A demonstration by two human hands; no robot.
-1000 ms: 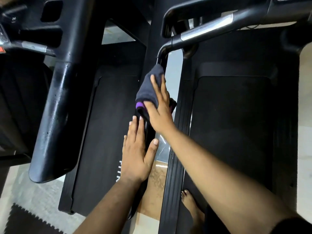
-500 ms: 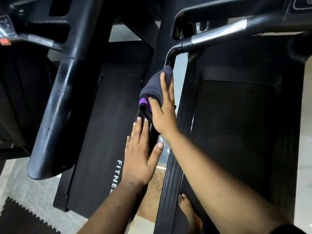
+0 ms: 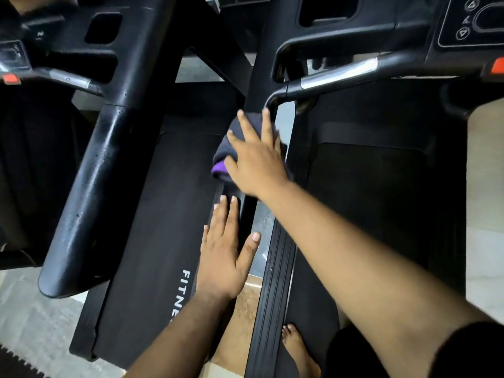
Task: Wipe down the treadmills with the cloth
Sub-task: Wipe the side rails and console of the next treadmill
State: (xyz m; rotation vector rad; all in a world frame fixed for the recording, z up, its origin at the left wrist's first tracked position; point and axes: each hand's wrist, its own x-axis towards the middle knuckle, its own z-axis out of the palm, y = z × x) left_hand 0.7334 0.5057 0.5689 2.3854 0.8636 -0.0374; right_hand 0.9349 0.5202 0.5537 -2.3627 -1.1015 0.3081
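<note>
Two black treadmills stand side by side: the left treadmill [image 3: 152, 214] with a "FITNE" print on its belt, and the right treadmill [image 3: 365, 203] that I stand on. My right hand [image 3: 253, 156] presses a dark grey cloth with a purple edge [image 3: 222, 156] against the black left handrail of the right treadmill [image 3: 255, 85], fingers straight and spread. My left hand [image 3: 225, 249] lies flat on the same rail lower down, fingers straight.
A thick black handrail of the left treadmill [image 3: 90, 186] slants down at left. The right treadmill's console [image 3: 474, 20] and chrome grip bar [image 3: 338, 73] lie at top right. My bare foot [image 3: 297, 347] stands on the right deck. Tiled floor shows between the machines.
My right hand has slid the cloth up the rail toward the bend of the grip bar, and its fingers have spread wider. The left hand has stayed flat on the rail.
</note>
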